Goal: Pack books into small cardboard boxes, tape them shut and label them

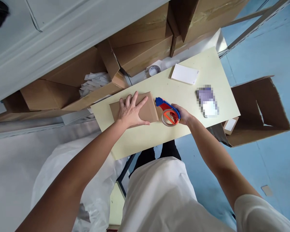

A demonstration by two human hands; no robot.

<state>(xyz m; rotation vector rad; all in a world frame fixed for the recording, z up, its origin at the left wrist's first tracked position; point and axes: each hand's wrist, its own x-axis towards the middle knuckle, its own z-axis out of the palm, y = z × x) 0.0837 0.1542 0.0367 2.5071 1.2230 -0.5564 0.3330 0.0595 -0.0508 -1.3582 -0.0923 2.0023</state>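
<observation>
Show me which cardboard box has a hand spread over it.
The small brown box on the cream table, under the left hand. The open box at right and the large boxes behind the table have no hand on them.

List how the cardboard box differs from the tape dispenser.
The cardboard box is brown; the tape dispenser is blue, red and orange. The box is flat-sided; the dispenser has a curved frame. The box lies under the spread left hand; the right hand grips the dispenser. Each has a hand on it.
</observation>
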